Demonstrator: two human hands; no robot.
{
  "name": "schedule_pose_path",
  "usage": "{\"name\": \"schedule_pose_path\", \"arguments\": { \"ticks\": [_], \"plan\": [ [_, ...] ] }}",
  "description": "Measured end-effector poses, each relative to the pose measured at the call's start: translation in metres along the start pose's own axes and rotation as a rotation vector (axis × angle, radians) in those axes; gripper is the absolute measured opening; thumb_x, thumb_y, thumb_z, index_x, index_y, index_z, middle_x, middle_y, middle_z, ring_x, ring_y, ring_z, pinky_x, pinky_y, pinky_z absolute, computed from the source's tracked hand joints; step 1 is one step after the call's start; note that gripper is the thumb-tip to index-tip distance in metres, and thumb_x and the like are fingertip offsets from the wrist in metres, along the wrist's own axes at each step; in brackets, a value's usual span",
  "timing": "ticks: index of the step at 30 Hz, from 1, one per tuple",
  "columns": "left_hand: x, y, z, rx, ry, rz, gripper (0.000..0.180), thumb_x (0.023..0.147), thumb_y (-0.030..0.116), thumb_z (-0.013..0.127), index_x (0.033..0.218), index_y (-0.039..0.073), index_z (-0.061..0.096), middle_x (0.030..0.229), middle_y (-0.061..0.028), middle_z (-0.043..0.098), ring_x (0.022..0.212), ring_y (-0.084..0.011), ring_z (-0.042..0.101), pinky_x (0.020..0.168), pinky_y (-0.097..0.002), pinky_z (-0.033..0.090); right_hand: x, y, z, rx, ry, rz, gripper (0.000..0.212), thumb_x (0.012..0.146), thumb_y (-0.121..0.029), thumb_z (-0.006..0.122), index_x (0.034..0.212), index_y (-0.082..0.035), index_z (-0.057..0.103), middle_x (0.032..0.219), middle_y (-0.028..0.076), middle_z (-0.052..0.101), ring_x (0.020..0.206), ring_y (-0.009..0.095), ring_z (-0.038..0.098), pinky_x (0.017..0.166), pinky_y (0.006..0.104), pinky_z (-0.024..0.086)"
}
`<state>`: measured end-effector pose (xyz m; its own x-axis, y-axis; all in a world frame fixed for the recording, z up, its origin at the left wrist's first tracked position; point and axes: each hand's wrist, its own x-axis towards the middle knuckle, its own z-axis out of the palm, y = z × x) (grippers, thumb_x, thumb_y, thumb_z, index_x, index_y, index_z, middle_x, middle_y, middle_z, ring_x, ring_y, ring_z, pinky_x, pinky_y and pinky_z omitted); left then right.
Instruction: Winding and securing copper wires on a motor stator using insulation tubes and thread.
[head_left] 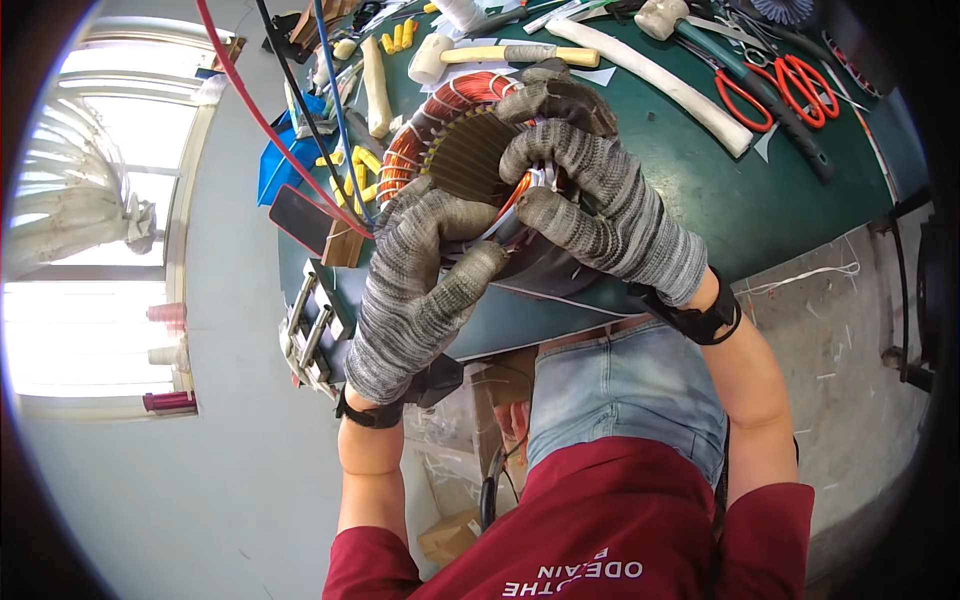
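A motor stator (470,155) rests at the near part of the green table, its slotted bore facing up. Copper-orange windings laced with white cord ring its far and left rim. Grey knitted gloves cover both hands. My left hand (425,270) grips the stator's near-left rim, with fingertips reaching into the bore. At the right rim, my right hand (600,200) has its fingers curled round a bundle of orange and white lead wires (527,187). The two thumbs lie close together at the near rim. Much of the stator's right side is hidden behind my right hand.
On the green table (800,200) lie a mallet (500,54), a second mallet (735,75), red-handled scissors (800,90), a long white tube (660,85) and yellow sleeves (358,175). A phone (300,218) lies left, beside a metal fixture (318,320). Red, black and blue cables hang down.
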<state>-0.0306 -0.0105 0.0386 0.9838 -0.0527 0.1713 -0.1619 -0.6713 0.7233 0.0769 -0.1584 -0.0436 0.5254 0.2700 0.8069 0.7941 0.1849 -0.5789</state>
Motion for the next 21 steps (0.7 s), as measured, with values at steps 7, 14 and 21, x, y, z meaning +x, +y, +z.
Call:
{"name": "schedule_pose_path", "arguments": {
  "ticks": [7,14,21],
  "plan": [
    [0.003,0.016,-0.002,-0.136,-0.024,-0.161,0.014,0.084,0.007,0.059,0.096,0.001,0.058,0.086,-0.0014,0.055,0.077,-0.0091,0.05,0.073,-0.0235,0.041,-0.014,-0.023,-0.016,-0.157,0.07,0.07,0.03,0.08,-0.027,0.061,0.102,-0.008,0.056,0.11,0.017,0.052,0.109,0.036,0.046,0.096,0.0434,0.035],
    [-0.002,0.009,-0.013,0.008,0.023,-0.162,0.015,0.083,0.007,0.056,0.096,-0.001,0.057,0.084,-0.0019,0.056,0.077,-0.0086,0.05,0.072,-0.0229,0.042,-0.147,-0.045,-0.168,-1.191,0.518,0.436,0.018,0.091,-0.011,0.048,0.107,-0.005,0.056,0.096,0.01,0.057,0.092,0.023,0.054,0.085,0.0341,0.043],
    [0.017,0.019,-0.006,0.126,-0.112,0.033,0.015,0.083,0.017,0.062,0.09,0.004,0.059,0.074,0.0015,0.053,0.067,-0.0058,0.049,0.062,-0.0216,0.042,-0.292,0.016,-0.321,-1.751,-0.185,0.314,0.037,0.089,-0.007,0.043,0.126,-0.008,0.049,0.126,0.009,0.049,0.116,0.024,0.045,0.103,0.0345,0.032]
  ]
}}
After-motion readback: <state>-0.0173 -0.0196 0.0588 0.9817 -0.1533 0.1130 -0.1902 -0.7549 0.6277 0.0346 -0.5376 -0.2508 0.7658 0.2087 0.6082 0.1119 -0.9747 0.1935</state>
